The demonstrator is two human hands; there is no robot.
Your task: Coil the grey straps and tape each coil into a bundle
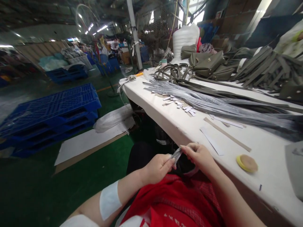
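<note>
The grey strip (pixel 177 153) lies beside the edge of the table (pixel 165 114), long axis slanting forward and right. The left hand (pixel 161 165) pinches its near portion; the right hand (pixel 197 154) pinches its far portion.

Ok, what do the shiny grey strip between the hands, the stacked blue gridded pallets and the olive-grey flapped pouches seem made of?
Shiny grey strip: possibly plastic film, from its pale glints; too small to be sure.
Blue gridded pallets: probably moulded plastic, evenly coloured with openwork decks.
Olive-grey flapped pouches: leather or imitation, smooth with a soft sheen.
</note>
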